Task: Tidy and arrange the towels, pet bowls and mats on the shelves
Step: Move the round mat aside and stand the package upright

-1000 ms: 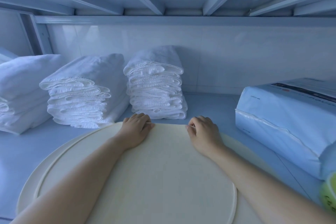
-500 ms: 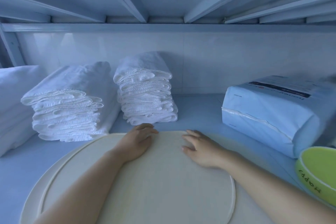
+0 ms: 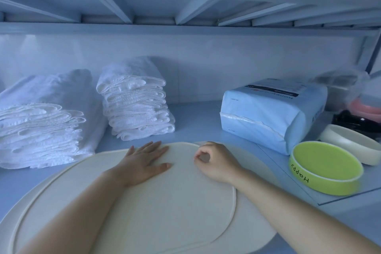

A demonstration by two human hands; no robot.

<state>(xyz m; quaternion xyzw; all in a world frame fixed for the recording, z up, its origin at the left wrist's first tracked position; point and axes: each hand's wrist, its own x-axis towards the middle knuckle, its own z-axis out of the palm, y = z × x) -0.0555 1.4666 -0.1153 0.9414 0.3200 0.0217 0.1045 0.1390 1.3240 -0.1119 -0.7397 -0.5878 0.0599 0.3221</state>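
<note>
A large round cream mat [image 3: 154, 212] lies on the blue shelf in front of me, on top of a second cream mat [image 3: 253, 218] that shows along its right side. My left hand [image 3: 142, 163] rests flat on the top mat near its far edge, fingers straight. My right hand [image 3: 216, 161] sits on the same mat beside it, fingers curled with thumb meeting forefinger; I see nothing held. Two stacks of folded white towels [image 3: 41, 121] [image 3: 136, 105] stand behind the mat at the left. A green pet bowl [image 3: 325, 169] marked "Happy" and a cream bowl [image 3: 354, 142] stand at the right.
A pale blue wrapped package [image 3: 268, 113] lies behind the bowls at the right. Beyond it are a pink and a black bowl [image 3: 365, 109] under clear plastic. The upper shelf's underside [image 3: 185, 12] hangs low overhead. A white wall closes the back.
Both hands let go of the mat's far edge. The left hand flattened on the mat and the right hand's fingers curled. The view swung right, bringing the bowls into sight.
</note>
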